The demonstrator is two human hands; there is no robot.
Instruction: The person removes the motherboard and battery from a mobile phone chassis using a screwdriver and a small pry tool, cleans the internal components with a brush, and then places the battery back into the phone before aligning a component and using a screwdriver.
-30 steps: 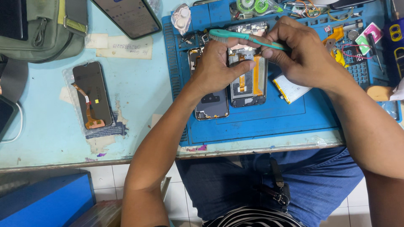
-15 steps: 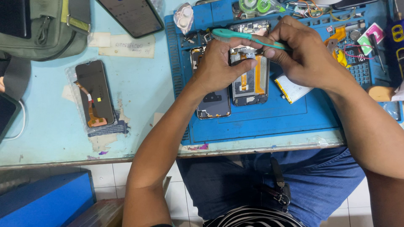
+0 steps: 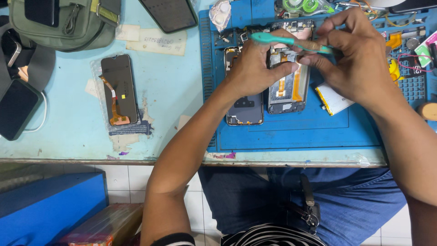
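An opened phone [image 3: 287, 91] with exposed boards and orange flex cables lies on the blue work mat [image 3: 309, 132]. My left hand [image 3: 256, 66] presses on the phone's upper left part. My right hand [image 3: 353, 54] hovers over the phone's top and grips a teal-handled brush [image 3: 284, 41] that points left across both hands. A detached back cover [image 3: 245, 108] lies just left of the phone, partly under my left hand. A flat battery [image 3: 332, 98] sits to the phone's right, partly hidden by my right hand.
A spare screen with an orange flex cable [image 3: 119, 89] lies on the pale blue table. A green bag [image 3: 68, 20] and a dark phone [image 3: 18, 109] sit at the left. Another dark screen [image 3: 169, 13] lies at the top. Small tools and tape rolls [image 3: 305, 5] crowd the mat's far edge.
Both hands stay over the opened phone; the brush has shifted slightly in my right hand. The view has drifted a little.
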